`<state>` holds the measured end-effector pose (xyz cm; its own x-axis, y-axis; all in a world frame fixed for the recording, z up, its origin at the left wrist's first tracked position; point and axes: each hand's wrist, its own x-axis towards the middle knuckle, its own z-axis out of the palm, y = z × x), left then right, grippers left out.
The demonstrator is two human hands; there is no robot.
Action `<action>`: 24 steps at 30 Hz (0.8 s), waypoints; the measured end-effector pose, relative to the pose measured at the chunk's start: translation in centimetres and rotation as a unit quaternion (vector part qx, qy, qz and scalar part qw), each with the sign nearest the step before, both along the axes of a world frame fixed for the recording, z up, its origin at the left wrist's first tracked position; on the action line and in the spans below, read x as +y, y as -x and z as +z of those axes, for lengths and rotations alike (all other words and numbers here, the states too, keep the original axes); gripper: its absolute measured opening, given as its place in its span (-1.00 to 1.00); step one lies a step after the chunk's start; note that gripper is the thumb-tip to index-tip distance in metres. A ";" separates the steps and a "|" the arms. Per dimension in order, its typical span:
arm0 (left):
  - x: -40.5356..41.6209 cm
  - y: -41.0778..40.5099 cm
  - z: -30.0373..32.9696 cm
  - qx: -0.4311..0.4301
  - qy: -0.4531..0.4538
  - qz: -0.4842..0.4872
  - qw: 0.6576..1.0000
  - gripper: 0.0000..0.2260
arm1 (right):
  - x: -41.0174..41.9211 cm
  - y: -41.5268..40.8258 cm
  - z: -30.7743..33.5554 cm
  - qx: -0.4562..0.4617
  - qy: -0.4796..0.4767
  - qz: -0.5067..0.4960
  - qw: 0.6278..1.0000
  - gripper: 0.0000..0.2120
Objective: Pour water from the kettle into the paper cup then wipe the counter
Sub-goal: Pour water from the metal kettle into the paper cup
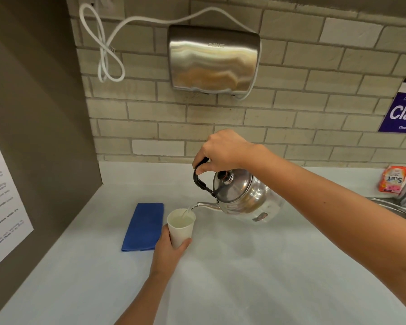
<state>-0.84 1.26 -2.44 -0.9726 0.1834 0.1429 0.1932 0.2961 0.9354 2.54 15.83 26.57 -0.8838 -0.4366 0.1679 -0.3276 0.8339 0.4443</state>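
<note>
Water's running: the right hand (223, 150) is wrapped tight round the black handle of the kettle (240, 198), tipping it so the spout points to nine o'clock over the cup (181, 227). The left hand (168, 250) curls round the cup's lower half at six o'clock, and I can't tell if the cup is resting on the counter (244, 266). The cup is thin white paper and would crush easily, so grip gently. The kettle, shiny steel with its lid on, probably weighs plenty. A folded blue cloth (144, 226), soft, lies at the cup's nine o'clock, ready for wiping.
</note>
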 end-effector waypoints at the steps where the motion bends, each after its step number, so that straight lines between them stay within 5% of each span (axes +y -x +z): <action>1: 0.0 0.0 0.0 0.000 0.003 0.002 1.000 -0.39 | 0.0 0.0 0.0 0.000 0.001 -0.001 1.000 -0.75; 15: -0.1 0.0 0.0 0.002 0.001 -0.004 1.000 -0.39 | 0.5 0.5 -1.1 -0.014 0.030 -0.007 0.999 -0.76; 24: -0.2 -0.1 0.0 -0.004 -0.010 -0.010 1.000 -0.43 | 4.1 0.6 -3.2 -0.032 0.218 -0.050 0.974 -0.77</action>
